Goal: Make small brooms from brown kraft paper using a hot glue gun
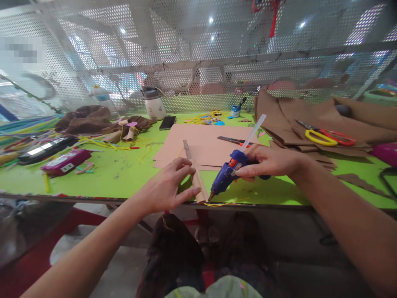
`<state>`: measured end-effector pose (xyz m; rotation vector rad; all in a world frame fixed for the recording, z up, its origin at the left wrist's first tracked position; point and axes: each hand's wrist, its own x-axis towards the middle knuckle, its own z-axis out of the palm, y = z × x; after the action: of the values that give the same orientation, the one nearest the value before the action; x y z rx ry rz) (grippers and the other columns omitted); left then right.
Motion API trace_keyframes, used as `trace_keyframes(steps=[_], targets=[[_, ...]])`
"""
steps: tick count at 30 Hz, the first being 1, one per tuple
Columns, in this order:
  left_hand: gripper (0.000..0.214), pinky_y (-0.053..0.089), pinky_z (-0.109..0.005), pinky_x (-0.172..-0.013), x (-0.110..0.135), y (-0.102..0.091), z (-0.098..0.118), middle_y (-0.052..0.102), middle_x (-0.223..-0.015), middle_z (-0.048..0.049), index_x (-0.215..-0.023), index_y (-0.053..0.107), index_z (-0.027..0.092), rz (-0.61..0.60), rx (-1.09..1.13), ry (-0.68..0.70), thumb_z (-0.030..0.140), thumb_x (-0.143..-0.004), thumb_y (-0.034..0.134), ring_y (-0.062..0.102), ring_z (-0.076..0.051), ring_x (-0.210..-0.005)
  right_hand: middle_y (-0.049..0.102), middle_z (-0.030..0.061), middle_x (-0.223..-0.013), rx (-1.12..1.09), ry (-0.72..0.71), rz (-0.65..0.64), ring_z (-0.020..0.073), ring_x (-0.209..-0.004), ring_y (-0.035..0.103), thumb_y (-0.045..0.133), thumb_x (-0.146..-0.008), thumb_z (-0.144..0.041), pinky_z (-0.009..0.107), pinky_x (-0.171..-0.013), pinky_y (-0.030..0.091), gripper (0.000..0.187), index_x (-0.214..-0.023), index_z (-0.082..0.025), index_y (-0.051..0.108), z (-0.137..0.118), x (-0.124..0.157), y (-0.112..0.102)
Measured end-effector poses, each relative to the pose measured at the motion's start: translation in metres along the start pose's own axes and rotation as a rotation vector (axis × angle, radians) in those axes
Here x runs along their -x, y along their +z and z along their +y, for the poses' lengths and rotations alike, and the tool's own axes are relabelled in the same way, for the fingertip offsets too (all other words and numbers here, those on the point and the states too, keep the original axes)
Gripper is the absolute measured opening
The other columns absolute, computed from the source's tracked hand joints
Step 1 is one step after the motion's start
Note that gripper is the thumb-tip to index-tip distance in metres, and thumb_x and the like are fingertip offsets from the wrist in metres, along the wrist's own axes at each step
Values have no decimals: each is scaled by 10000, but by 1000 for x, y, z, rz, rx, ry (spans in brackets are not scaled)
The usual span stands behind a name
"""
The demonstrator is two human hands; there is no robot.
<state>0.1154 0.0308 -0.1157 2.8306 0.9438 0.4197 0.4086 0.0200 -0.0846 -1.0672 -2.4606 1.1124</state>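
My right hand [266,161] is closed around a blue hot glue gun [225,176] with a clear glue stick [254,131] rising from its back. The nozzle points down at the table's front edge, close to the lower end of a rolled tube of brown paper [198,186]. My left hand [173,182] holds that tube with thumb and fingers. A thin flat strip [187,149] extends from the tube's far end. Yellow string [221,204] lies by the tube's near end. Beneath the tube's far part are pinkish-brown paper sheets [201,138].
On the green table [118,178] are a cutter knife [231,140], scissors [328,136] on brown paper [285,120], a phone [168,123], and a purple box [66,162]. A white jug [154,105] stands before a perforated metal screen [192,54].
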Motion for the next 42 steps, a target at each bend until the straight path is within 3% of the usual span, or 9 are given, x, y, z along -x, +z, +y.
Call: trace_keyframes(steps=[30, 37, 42], targets=[[424, 414, -420, -1001, 1, 0, -1, 483, -1228, -146, -1155, 569, 148, -10, -12, 6, 463, -882, 494, 502, -268, -1135, 556, 9, -625, -8, 6, 9, 115, -571, 475, 504, -864, -554, 247, -537, 345, 456, -664, -152, 586, 6, 0, -1], [406, 413, -413, -1004, 1, 0, -1, 477, -1242, -137, -1153, 563, 162, 0, 6, 16, 458, -883, 498, 503, -261, -1139, 566, 13, -638, -51, 0, 50, 127, -589, 487, 508, -859, -546, 249, -539, 355, 417, -752, -157, 616, 9, -5, 0], [411, 419, -418, -996, 0, 0, 0, 483, -1228, -148, -1138, 572, 149, -2, 3, 4, 460, -881, 494, 509, -269, -1128, 570, 17, -634, -52, 26, 47, 120, -563, 474, 517, -845, -567, 252, -519, 334, 448, -700, -153, 612, 9, -4, 1]])
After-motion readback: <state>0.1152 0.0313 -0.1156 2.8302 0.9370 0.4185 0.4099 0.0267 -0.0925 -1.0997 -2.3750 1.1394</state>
